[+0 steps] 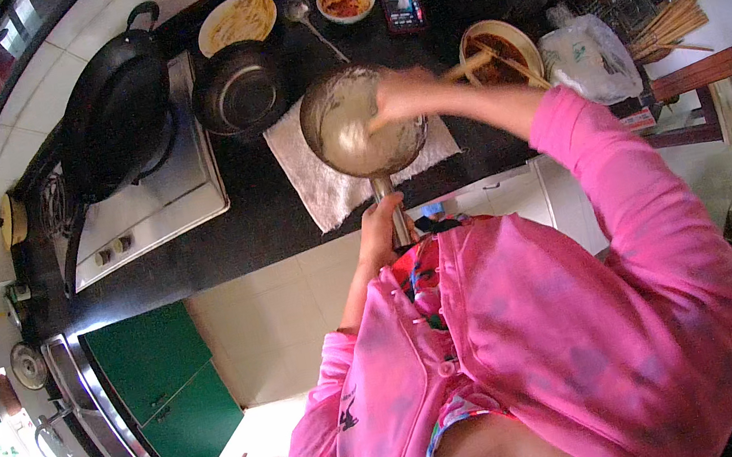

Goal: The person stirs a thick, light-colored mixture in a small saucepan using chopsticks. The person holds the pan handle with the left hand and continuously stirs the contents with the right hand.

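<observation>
A metal saucepan (313, 128) stands on a folded white towel (309, 198) on the black counter. A pale, thick mixture (345, 111) coats its inside. My left hand (377, 230) is closed around the saucepan's metal handle (387, 195), close to my body. Over the right side of the saucepan, my right hand (405, 95) is blurred by motion. It grips a wooden utensil (464, 67), whose lower end dips toward the mixture and whose other end sticks out to the right. The exact kind of utensil cannot be told.
A bowl of brown paste (495, 37) holds wooden sticks at right, beside a plastic bag (590, 60). Behind are a phone (402, 3), small bowl (346, 1), ladle (320, 31), smeared plate (237, 20) and dark pan (240, 90). Left, a black wok (117, 111) sits on the stove (165, 212).
</observation>
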`<action>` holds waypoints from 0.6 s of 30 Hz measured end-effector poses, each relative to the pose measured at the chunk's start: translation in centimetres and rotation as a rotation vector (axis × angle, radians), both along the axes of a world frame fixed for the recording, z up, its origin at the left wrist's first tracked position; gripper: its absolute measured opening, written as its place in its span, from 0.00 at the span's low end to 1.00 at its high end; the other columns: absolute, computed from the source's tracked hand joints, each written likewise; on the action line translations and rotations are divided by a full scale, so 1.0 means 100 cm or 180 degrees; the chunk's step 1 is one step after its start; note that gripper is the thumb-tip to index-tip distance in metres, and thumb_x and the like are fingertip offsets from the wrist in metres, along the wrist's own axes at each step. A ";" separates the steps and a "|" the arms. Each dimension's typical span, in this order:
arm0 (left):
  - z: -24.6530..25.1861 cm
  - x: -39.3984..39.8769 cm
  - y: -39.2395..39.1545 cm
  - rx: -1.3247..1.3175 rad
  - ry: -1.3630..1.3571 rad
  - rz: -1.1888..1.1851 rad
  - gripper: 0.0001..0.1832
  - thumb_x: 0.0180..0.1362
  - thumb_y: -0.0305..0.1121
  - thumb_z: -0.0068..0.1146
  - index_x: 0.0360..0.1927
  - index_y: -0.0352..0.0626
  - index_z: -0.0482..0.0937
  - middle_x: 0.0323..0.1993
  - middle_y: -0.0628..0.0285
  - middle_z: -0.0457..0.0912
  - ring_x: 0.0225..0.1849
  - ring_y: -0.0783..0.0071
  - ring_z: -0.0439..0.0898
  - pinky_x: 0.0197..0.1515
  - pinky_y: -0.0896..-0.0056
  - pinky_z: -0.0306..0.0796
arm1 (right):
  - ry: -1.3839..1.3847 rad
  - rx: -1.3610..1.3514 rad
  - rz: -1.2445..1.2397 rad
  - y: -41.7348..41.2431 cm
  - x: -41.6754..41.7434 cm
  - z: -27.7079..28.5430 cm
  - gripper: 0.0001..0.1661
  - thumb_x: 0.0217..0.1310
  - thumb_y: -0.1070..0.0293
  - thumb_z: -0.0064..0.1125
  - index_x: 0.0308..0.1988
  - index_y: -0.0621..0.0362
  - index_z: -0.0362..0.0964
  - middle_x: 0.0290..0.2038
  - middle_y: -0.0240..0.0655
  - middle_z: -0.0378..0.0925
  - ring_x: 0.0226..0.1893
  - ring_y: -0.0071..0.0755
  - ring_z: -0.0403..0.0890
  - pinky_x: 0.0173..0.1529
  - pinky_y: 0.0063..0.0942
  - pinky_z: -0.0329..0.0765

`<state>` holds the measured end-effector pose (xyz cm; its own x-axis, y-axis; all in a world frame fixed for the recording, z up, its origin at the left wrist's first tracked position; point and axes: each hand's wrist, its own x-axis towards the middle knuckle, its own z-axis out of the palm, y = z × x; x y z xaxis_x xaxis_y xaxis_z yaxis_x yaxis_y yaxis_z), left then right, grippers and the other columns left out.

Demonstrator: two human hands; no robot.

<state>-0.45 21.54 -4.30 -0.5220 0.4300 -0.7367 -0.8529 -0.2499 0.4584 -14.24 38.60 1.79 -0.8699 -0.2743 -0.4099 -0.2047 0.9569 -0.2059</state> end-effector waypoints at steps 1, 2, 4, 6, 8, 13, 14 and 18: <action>0.003 0.003 -0.003 -0.0059 -0.0033 0.0030 0.12 0.51 0.40 0.48 0.27 0.40 0.67 0.12 0.59 0.70 0.08 0.67 0.68 0.12 0.70 0.64 | -0.0315 0.0333 -0.0262 0.005 -0.011 0.023 0.37 0.35 0.37 0.58 0.29 0.65 0.75 0.27 0.47 0.77 0.27 0.45 0.78 0.30 0.40 0.75; 0.006 0.001 -0.002 -0.0093 -0.0025 0.0019 0.12 0.51 0.40 0.49 0.27 0.40 0.67 0.12 0.59 0.70 0.08 0.68 0.68 0.12 0.70 0.64 | -0.0218 0.0521 -0.0211 0.028 -0.022 0.019 0.39 0.34 0.35 0.58 0.29 0.65 0.75 0.28 0.47 0.77 0.28 0.45 0.79 0.30 0.40 0.75; 0.005 -0.002 0.000 -0.0067 -0.0063 0.0029 0.12 0.50 0.40 0.49 0.27 0.41 0.67 0.12 0.60 0.70 0.08 0.68 0.67 0.12 0.71 0.64 | -0.0154 0.0907 0.0044 0.041 -0.014 0.018 0.41 0.33 0.33 0.56 0.32 0.63 0.75 0.29 0.46 0.77 0.29 0.43 0.79 0.31 0.40 0.75; -0.001 -0.003 0.002 -0.0024 -0.0003 -0.0001 0.12 0.50 0.40 0.49 0.27 0.42 0.67 0.12 0.60 0.70 0.09 0.69 0.67 0.12 0.71 0.64 | 0.0006 0.0329 0.0023 0.020 0.008 -0.013 0.36 0.36 0.38 0.57 0.30 0.64 0.75 0.28 0.48 0.76 0.30 0.46 0.79 0.31 0.41 0.74; 0.001 -0.001 0.001 -0.0032 -0.0028 -0.0026 0.12 0.50 0.40 0.49 0.27 0.42 0.67 0.12 0.60 0.70 0.09 0.69 0.67 0.12 0.71 0.64 | 0.0144 -0.0207 -0.0106 0.001 0.013 -0.015 0.32 0.40 0.42 0.57 0.28 0.64 0.75 0.27 0.48 0.76 0.29 0.48 0.78 0.31 0.42 0.73; 0.006 -0.003 -0.004 0.0029 0.0089 0.0003 0.12 0.50 0.40 0.49 0.27 0.42 0.67 0.12 0.60 0.69 0.09 0.69 0.67 0.12 0.71 0.64 | 0.0710 0.0354 0.0039 0.025 -0.013 0.013 0.11 0.42 0.62 0.56 0.24 0.58 0.77 0.22 0.45 0.76 0.24 0.46 0.78 0.28 0.40 0.74; 0.001 -0.002 -0.006 0.0037 -0.0023 0.0016 0.12 0.51 0.41 0.48 0.27 0.42 0.67 0.12 0.60 0.69 0.09 0.69 0.67 0.12 0.71 0.63 | 0.0691 0.0530 0.0534 0.030 -0.002 0.016 0.08 0.40 0.65 0.55 0.22 0.58 0.76 0.21 0.44 0.76 0.23 0.45 0.78 0.27 0.39 0.75; 0.001 0.000 -0.006 0.0058 -0.0143 0.0099 0.13 0.50 0.40 0.50 0.26 0.41 0.66 0.11 0.60 0.69 0.09 0.68 0.68 0.11 0.70 0.64 | 0.0892 0.0464 0.1734 0.008 0.042 -0.003 0.05 0.36 0.70 0.54 0.20 0.56 0.76 0.17 0.41 0.74 0.20 0.42 0.77 0.23 0.38 0.74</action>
